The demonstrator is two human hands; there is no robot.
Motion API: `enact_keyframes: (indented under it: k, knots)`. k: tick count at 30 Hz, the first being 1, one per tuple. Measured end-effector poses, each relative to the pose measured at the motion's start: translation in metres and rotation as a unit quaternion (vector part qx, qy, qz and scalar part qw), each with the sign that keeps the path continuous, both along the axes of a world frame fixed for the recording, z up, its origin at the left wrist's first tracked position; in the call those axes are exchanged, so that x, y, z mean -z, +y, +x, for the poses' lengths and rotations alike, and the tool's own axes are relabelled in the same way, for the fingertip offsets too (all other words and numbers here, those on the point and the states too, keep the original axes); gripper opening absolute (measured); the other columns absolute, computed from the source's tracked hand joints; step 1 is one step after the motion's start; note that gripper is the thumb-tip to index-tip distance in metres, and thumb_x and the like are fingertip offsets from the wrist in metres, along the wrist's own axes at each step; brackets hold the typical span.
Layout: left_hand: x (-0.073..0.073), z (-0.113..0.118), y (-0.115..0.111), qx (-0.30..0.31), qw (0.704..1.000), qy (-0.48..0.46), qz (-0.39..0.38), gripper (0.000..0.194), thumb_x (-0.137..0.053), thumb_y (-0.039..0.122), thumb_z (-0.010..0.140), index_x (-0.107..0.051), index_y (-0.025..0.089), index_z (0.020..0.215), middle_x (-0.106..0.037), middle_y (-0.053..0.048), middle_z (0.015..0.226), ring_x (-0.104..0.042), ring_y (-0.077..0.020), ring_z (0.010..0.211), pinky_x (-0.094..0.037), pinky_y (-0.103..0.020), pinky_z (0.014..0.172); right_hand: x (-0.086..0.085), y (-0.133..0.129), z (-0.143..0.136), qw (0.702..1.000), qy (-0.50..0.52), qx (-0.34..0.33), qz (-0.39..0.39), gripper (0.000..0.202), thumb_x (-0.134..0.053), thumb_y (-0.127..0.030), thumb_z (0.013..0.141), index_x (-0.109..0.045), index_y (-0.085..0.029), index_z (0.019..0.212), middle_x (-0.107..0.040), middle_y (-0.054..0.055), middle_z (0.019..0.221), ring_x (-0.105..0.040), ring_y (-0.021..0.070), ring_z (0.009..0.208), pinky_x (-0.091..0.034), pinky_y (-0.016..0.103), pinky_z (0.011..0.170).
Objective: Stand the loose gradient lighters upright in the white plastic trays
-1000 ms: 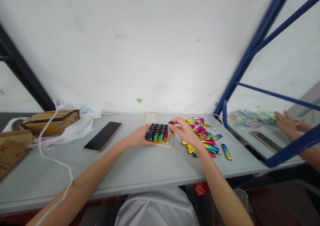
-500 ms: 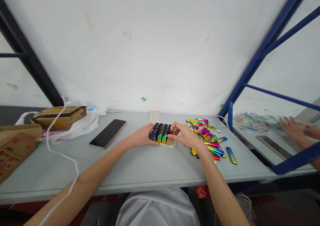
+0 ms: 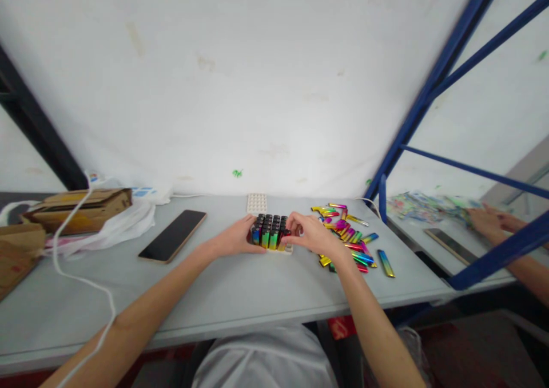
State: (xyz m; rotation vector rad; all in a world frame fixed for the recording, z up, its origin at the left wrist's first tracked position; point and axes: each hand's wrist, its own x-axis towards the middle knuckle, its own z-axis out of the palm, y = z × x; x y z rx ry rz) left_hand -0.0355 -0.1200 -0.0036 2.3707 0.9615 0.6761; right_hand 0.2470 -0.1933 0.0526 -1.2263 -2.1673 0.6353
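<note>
Several shiny rainbow-coloured lighters (image 3: 270, 240) with black tops stand upright, packed in rows in a white tray (image 3: 289, 250) with round holes. My left hand (image 3: 235, 238) wraps the left end of this block, thumb at the front and fingers behind. At the right end, my right hand (image 3: 306, 232) pinches a reddish lighter (image 3: 286, 238) between thumb and fingers, beside the standing ones; the fingers partly hide it. To the right of that hand lies a loose pile of metallic lighters (image 3: 349, 233), with a single blue and gold lighter (image 3: 386, 263) apart from it.
Behind the block is a second white holed tray (image 3: 257, 202). A phone (image 3: 174, 236) lies to the left, near cardboard boxes (image 3: 81, 209), a plastic bag (image 3: 124, 225) and a white cable (image 3: 83, 282). A blue frame (image 3: 429, 99) separates a neighbouring table, where another person's hands (image 3: 489, 222) work.
The view has shifted slightly, so the table's things sit further left. My right hand's fingers are lower and closer against the block's right end; my left hand keeps its grip.
</note>
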Motion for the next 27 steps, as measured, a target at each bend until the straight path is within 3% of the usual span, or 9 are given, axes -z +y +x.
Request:
enact_keyframes:
  k: [3, 8, 12, 16, 19, 23, 27]
  knots:
    - [-0.001, 0.0, 0.0, 0.001, 1.0, 0.0, 0.005, 0.07, -0.095, 0.06, 0.069, -0.069, 0.019, 0.119, -0.074, -0.012, 0.123, -0.069, -0.0366, 0.113, -0.058, -0.047, 0.103, 0.002, 0.001, 0.0, 1.0, -0.005, 0.002, -0.001, 0.033, -0.091, -0.028, 0.088, -0.062, -0.024, 0.104, -0.075, -0.003, 0.081, -0.071, 0.0197, 0.077, -0.049, 0.029, 0.072]
    - [-0.001, 0.0, 0.001, 0.002, 1.0, 0.005, 0.005, 0.072, -0.094, 0.061, 0.069, -0.07, 0.019, 0.122, -0.074, -0.011, 0.121, -0.07, -0.0368, 0.112, -0.059, -0.047, 0.102, 0.0, 0.001, 0.021, 1.0, 0.015, 0.005, 0.007, 0.033, -0.083, -0.047, 0.096, -0.067, -0.024, 0.114, -0.076, -0.002, 0.083, -0.07, 0.0187, 0.075, -0.051, 0.029, 0.072]
    - [-0.001, 0.001, 0.002, -0.006, 1.0, 0.012, 0.007, 0.071, -0.093, 0.064, 0.069, -0.07, 0.019, 0.118, -0.074, -0.01, 0.118, -0.07, -0.0359, 0.109, -0.059, -0.046, 0.101, 0.002, 0.008, 0.073, 0.993, -0.009, 0.099, 0.063, 0.022, -0.071, -0.043, 0.104, -0.073, -0.022, 0.106, -0.08, 0.004, 0.089, -0.074, 0.0214, 0.082, -0.054, 0.033, 0.08]
    - [-0.003, 0.001, 0.0, -0.013, 1.0, 0.014, 0.002, 0.071, -0.093, 0.065, 0.067, -0.071, 0.019, 0.116, -0.075, -0.009, 0.117, -0.07, -0.0351, 0.107, -0.059, -0.046, 0.1, 0.021, 0.021, 0.136, 0.973, -0.096, 0.192, 0.082, 0.012, -0.074, -0.029, 0.098, -0.081, -0.021, 0.101, -0.084, 0.011, 0.107, -0.077, 0.0275, 0.101, -0.058, 0.04, 0.095]
    - [-0.005, 0.001, -0.001, -0.011, 1.0, 0.013, -0.001, 0.07, -0.092, 0.065, 0.068, -0.071, 0.02, 0.117, -0.075, -0.009, 0.117, -0.07, -0.0357, 0.109, -0.059, -0.047, 0.101, 0.04, 0.028, 0.165, 0.96, -0.158, 0.22, 0.071, 0.022, -0.083, -0.025, 0.089, -0.085, -0.022, 0.11, -0.083, 0.013, 0.12, -0.076, 0.0327, 0.115, -0.057, 0.047, 0.106]
    - [-0.007, 0.001, -0.002, -0.011, 1.0, 0.008, -0.001, 0.071, -0.093, 0.067, 0.066, -0.071, 0.02, 0.116, -0.075, -0.008, 0.116, -0.071, -0.0363, 0.108, -0.059, -0.047, 0.101, 0.052, 0.032, 0.173, 0.963, -0.173, 0.204, 0.036, 0.02, -0.081, -0.023, 0.09, -0.086, -0.021, 0.109, -0.083, 0.013, 0.118, -0.076, 0.0332, 0.112, -0.059, 0.047, 0.104]
    - [-0.006, 0.001, -0.002, -0.013, 1.0, 0.01, 0.001, 0.071, -0.093, 0.067, 0.067, -0.071, 0.02, 0.116, -0.075, -0.009, 0.116, -0.071, -0.0368, 0.109, -0.059, -0.047, 0.101, 0.047, 0.031, 0.166, 0.967, -0.118, 0.218, 0.05, 0.016, -0.083, -0.029, 0.089, -0.084, -0.019, 0.101, -0.084, 0.013, 0.109, -0.078, 0.0327, 0.101, -0.06, 0.045, 0.097]
